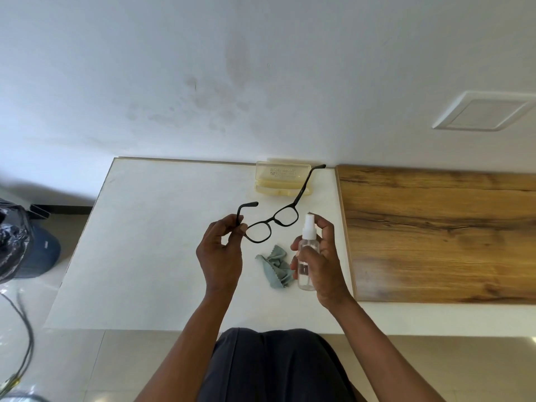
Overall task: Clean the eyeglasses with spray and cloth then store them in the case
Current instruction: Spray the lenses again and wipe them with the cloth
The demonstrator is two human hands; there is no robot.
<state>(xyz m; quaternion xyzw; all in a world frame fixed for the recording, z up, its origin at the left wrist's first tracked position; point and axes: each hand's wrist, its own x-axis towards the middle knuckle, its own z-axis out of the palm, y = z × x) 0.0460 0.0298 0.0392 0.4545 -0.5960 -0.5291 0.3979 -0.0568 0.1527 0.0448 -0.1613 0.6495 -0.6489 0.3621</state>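
Observation:
Black-framed eyeglasses [274,220] hang above the white table [150,242] with both temples unfolded. My left hand [220,253] pinches them at the left hinge. My right hand [320,256] grips a clear spray bottle [308,250] with a white nozzle, held upright just right of the lenses, index finger on top of the nozzle. A crumpled grey-green cloth [277,266] lies on the table between my hands. The pale yellow glasses case [280,178] stands open at the table's far edge, against the wall.
A wood-grain board [441,230] covers the table's right part. A black bag [13,239] and a dark blue object [43,250] sit on the floor at left, with cables [24,329] below them. My dark-clothed lap [275,364] is at the near edge.

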